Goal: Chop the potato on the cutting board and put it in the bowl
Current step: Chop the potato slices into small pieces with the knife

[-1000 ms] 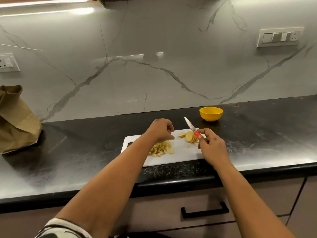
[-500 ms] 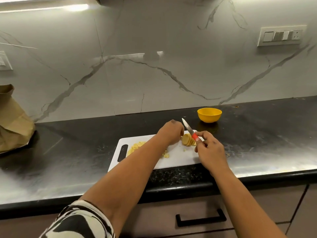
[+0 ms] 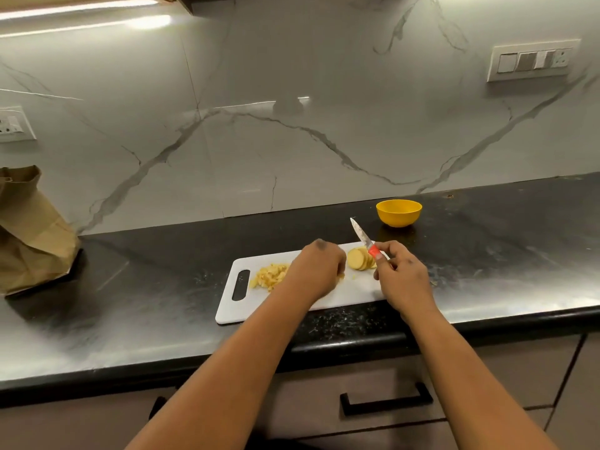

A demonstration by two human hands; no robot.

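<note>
Holding paring knife [image 3: 364, 238] by red handle, blade raised clear: right hand [image 3: 401, 277]. Left hand [image 3: 316, 271] curled knuckles-down on white cutting board [image 3: 233, 306], grasp indeterminate. On board: potato slices [image 3: 357, 258], diced pile [image 3: 271, 276]. Yellow bowl [image 3: 398, 212] beyond board.

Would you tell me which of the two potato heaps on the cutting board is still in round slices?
The heap of round slices at the board's right end, beside the knife; the heap at the left end, by the handle slot, is already diced small.

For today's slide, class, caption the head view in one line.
Right hand holds a knife beside potato slices; left hand on the cutting board.
</note>
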